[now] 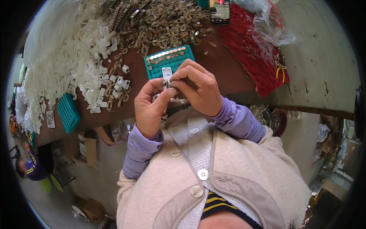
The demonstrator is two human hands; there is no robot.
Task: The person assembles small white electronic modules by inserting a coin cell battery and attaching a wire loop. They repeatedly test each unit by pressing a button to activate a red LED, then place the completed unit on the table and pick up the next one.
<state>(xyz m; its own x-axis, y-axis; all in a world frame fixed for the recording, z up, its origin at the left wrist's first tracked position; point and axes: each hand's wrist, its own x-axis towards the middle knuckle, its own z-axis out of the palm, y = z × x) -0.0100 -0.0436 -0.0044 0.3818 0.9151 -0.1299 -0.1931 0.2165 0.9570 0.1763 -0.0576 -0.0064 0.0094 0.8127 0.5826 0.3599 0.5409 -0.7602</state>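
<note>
Just in front of my chest, my left hand [153, 105] pinches a small white plastic case [167, 73] between thumb and fingers. The case's square end, with a dark slot, points away from me. My right hand [199, 88] is closed against the near side of the case. A small shiny metal part shows between the fingertips there, but what the right fingers hold is too small to make out. Right behind the hands lies a teal tray [152, 76] with round pockets. Shiny coin-shaped discs [164, 56] fill its far rows.
White plastic pieces [72, 65] are heaped at the left, beaded cord-like strands [164, 23] at the back. Another teal tray [68, 113] sits at the left table edge. A phone [220, 13], a red cloth [248, 49] and yellow-handled pliers [280, 73] lie rightward. A person [33, 168] is far left.
</note>
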